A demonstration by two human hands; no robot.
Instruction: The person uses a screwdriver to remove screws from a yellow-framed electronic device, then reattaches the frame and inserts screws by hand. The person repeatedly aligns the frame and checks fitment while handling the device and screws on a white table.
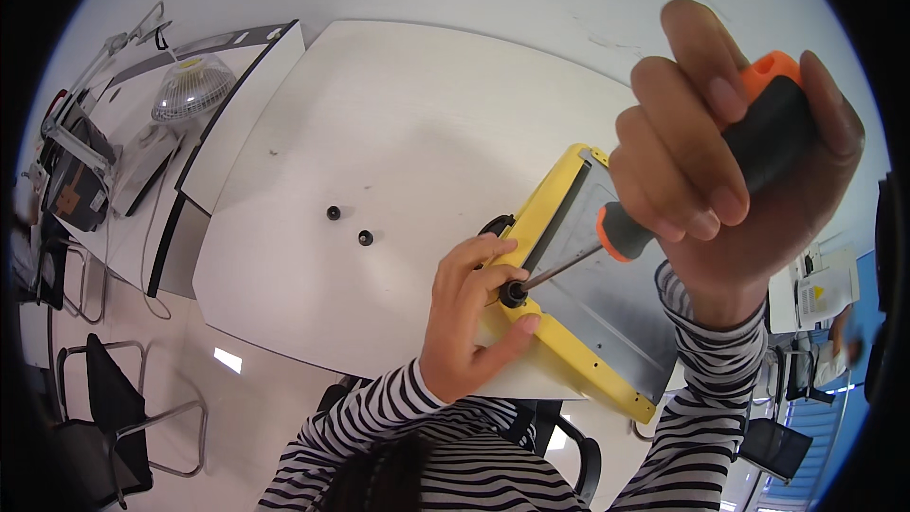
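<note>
My right hand (735,218) is raised at the right, its fingers wrapped around a screwdriver (773,137) with a thick black-and-orange handle. The metal shaft slants down to the left, and its tip meets a round black foot (513,295) on the edge of a yellow-framed grey panel (592,370). My left hand (460,322) grips that foot, index finger and thumb to either side of it, while other fingers rest on the yellow frame. The panel stands tilted on the table. Two more small round black feet, one (333,213) and another (366,238), lie left of it.
The white table (313,133) meets the wall at the back. To the left, a second desk holds a lamp with a clear ribbed shade (194,90) and a cardboard-marked dark box (81,194). Black mesh chairs (114,408) stand on the floor at lower left.
</note>
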